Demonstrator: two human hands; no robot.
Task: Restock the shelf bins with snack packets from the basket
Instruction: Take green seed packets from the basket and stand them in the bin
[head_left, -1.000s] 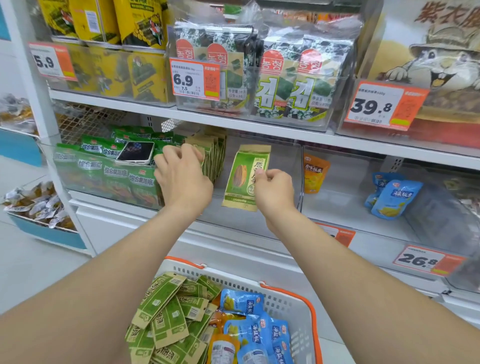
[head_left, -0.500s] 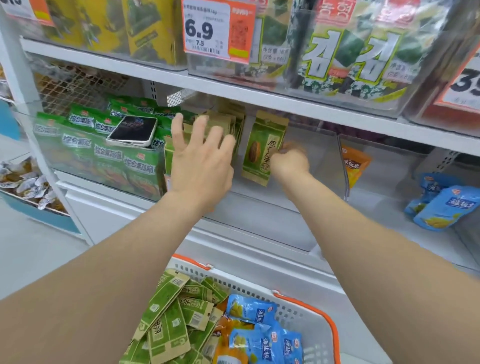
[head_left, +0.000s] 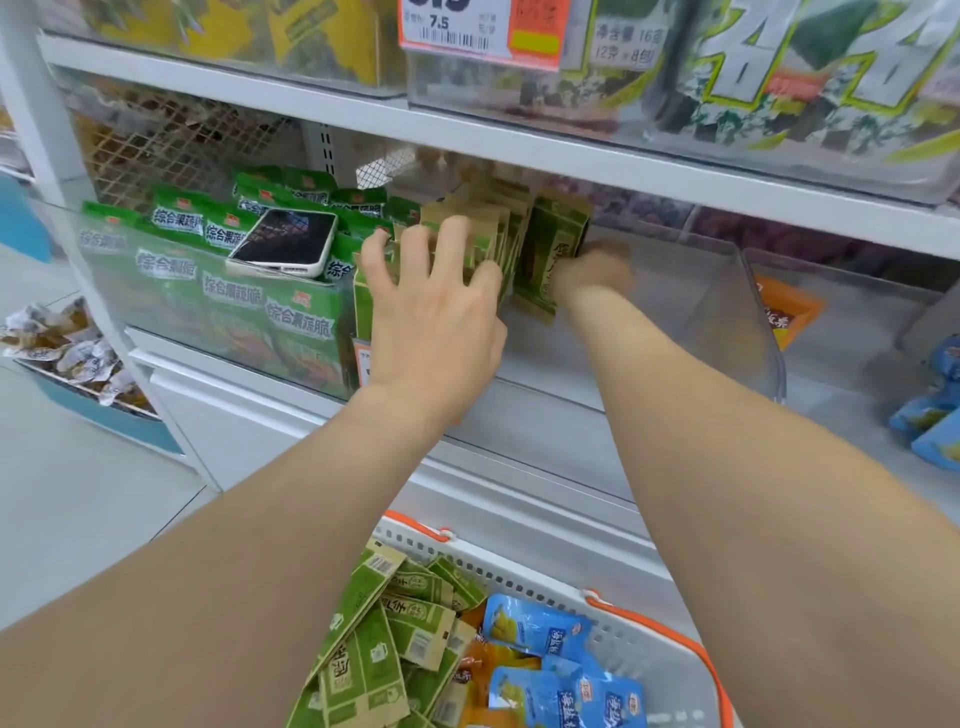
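Inside a clear shelf bin (head_left: 717, 332) a row of green-and-tan snack packets (head_left: 493, 228) stands upright. My left hand (head_left: 436, 306) lies against the front of that row with its fingers spread and straight. My right hand (head_left: 592, 273), blurred, holds one more green-and-tan packet (head_left: 550, 249) upright at the row's right end. Below stands the white basket (head_left: 613, 623) with orange handles, holding several green-and-tan packets (head_left: 374, 649), blue packets (head_left: 540, 629) and orange ones.
A phone (head_left: 285, 241) lies on the green packets (head_left: 260, 301) in the bin to the left. Right of the bin are an orange packet (head_left: 787, 314) and blue packets (head_left: 935, 415). A shelf with seaweed packs and a price tag (head_left: 478, 26) hangs overhead.
The view has moved closer to the shelf. My right hand has pushed its packet further left and back against the row. My left hand has spread flat on the row's front.
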